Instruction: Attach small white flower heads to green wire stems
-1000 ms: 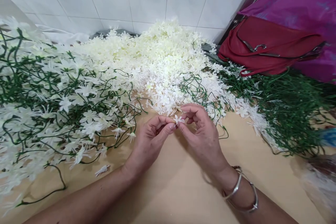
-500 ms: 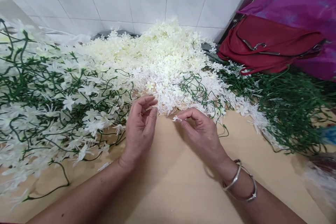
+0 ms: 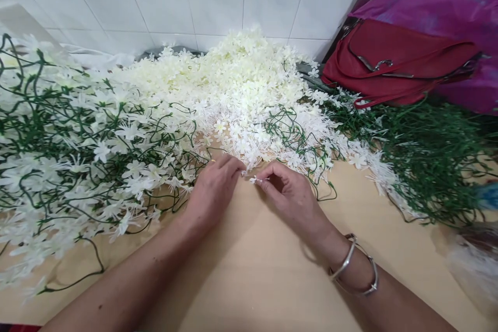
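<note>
My right hand (image 3: 290,189) is closed in a pinch on a small white artificial flower piece (image 3: 253,180), which pokes out past the fingertips. Opposite it, my left hand (image 3: 218,187) is also pinched, with a tiny white bit (image 3: 244,173) showing at its fingertips; its exact kind is too small to make out. A narrow gap separates the fingertips of the two hands. Just beyond them spreads a heap of loose white artificial flowers (image 3: 249,83). White flowers on green stems (image 3: 97,135) are piled beside my left forearm.
Green plastic stems (image 3: 431,155) lie bunched at the right, below a red handbag (image 3: 404,62) and a purple bag (image 3: 436,0). A clear plastic bag (image 3: 472,264) sits at the right edge. White wall tiles (image 3: 218,0) rise behind the light wooden table (image 3: 257,280).
My left hand has turned palm down, and its loosely open fingers have closed to a pinch near the right fingertips. My right hand has moved slightly left, still holding the white flower piece.
</note>
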A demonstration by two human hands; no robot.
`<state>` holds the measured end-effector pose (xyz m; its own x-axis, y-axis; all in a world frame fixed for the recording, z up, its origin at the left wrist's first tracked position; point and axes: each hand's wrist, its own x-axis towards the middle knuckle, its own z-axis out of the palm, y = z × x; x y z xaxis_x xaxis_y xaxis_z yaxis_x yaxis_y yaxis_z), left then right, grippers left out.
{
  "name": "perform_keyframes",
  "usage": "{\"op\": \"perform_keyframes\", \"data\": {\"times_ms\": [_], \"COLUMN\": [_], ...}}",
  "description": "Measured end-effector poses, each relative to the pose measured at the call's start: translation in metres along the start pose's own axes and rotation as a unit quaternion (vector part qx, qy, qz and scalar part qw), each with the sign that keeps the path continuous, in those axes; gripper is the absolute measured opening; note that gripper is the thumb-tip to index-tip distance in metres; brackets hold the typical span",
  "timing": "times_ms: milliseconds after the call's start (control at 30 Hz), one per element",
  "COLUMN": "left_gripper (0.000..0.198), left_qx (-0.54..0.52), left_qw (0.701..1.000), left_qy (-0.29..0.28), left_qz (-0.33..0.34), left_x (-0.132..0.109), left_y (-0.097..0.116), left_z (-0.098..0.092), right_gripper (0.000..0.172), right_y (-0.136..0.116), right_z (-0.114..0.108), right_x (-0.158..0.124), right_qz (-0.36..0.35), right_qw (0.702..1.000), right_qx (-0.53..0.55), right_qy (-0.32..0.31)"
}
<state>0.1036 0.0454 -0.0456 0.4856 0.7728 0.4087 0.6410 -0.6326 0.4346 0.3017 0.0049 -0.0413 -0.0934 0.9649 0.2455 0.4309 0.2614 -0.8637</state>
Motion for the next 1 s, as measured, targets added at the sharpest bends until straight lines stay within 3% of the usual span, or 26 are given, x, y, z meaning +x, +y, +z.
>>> {"op": "perform_keyframes", "data": {"times_ms": [67,167,400,500,633,733,800,867,1000], "left_gripper": [0.016,0.018,0.017,0.013,0.017,0.027,0.034,0.038,0.034], "left_qx": [-0.029,-0.087,-0.106,-0.088,-0.051,0.018,0.071,0.117,0.177], "left_qw": [0.999,0.994,0.989,0.99,0.99,0.987,0.985,0.984,0.979], "left_qy": [-0.022,-0.012,0.097,0.104,0.126,0.156,0.142,0.109,0.037], "left_qz": [0.039,0.066,-0.038,-0.041,-0.024,-0.044,-0.063,-0.079,-0.098], "left_x": [-0.002,-0.004,-0.005,-0.006,-0.006,-0.002,-0.001,0.0,-0.002], "left_y": [0.005,0.01,0.007,0.01,0.012,0.004,-0.003,-0.009,-0.01], "left_z": [0.002,0.006,0.003,0.002,0.001,-0.003,-0.004,-0.004,-0.004], "right_gripper": [0.01,0.007,0.004,0.005,0.004,0.007,0.013,0.019,0.023], "right_y": [0.002,0.006,0.022,0.02,0.005,-0.001,0.001,0.006,0.013], "right_z": [-0.001,-0.006,-0.029,-0.031,-0.019,-0.009,-0.006,-0.009,-0.021], "right_x": [0.001,0.005,0.019,0.019,0.01,0.005,0.004,0.007,0.014], "right_qz": [0.016,0.043,0.094,0.078,0.006,-0.086,-0.143,-0.161,-0.119], "right_qw": [1.0,0.997,0.984,0.983,0.994,0.995,0.984,0.981,0.98], "right_qx": [0.006,0.023,-0.021,-0.014,0.009,0.037,0.001,-0.063,-0.158], "right_qy": [0.025,0.067,0.151,0.164,0.106,-0.045,-0.103,-0.082,0.028]}}
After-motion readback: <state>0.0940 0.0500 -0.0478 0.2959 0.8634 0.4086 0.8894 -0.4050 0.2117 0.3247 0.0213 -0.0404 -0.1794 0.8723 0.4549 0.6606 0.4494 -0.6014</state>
